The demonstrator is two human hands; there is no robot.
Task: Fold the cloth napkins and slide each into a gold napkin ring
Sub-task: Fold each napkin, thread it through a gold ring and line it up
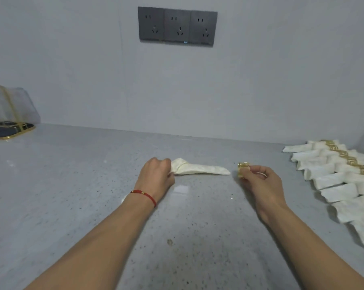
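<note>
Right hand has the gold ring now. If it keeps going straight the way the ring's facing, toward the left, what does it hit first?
Most likely the pointed tip of the folded napkin, which the left hand grips at its other end. The right hand with the gold ring sits beside that tip, though depth is uncertain.

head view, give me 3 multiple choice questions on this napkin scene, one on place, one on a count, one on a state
1. Where do the finished napkins lie?
A. at the right edge of the counter
B. under the sockets
C. on the left tray

2. How many wall sockets are there?
A. two
B. three
C. five

3. What is the gold ring doing?
A. lying on the counter
B. already on the napkin
C. pinched in the right hand

Answers:
1 A, the row runs down the counter's right side.
2 B, three dark plates side by side.
3 C, the right hand holds it just off the tip of the folded napkin, which the left hand grips.
</note>
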